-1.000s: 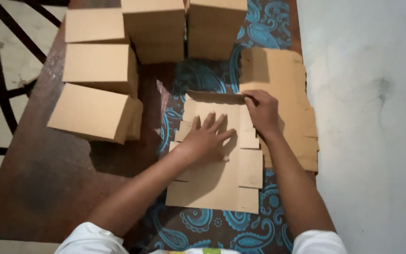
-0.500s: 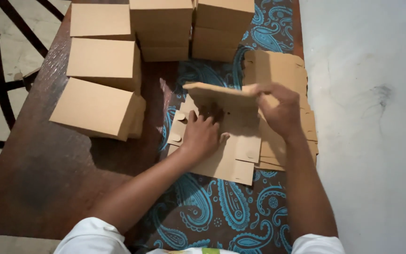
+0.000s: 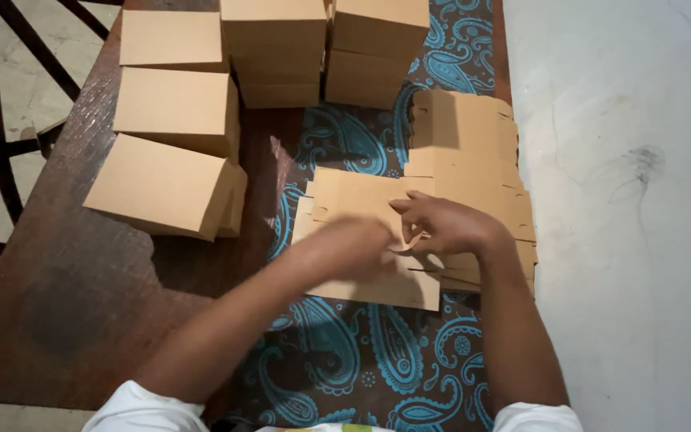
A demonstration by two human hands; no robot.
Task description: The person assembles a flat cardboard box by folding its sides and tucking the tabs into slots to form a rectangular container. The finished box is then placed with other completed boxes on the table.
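A home packing spot: folded plain brown cardboard boxes [image 3: 177,108] crowd the far-left corner of a dark wooden surface [image 3: 57,320] with a blue paisley cloth [image 3: 361,368].

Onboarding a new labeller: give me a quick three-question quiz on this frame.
1. True or false: the flat brown die-cut cardboard blank lies under both hands.
2. The stack of flat brown cardboard blanks lies on which side of the right hand: A nearer the white wall, B nearer the folded brown cardboard boxes?
3. What pattern has the cloth?

Key: 1 true; 2 A; 3 blue paisley. The left hand is blurred.
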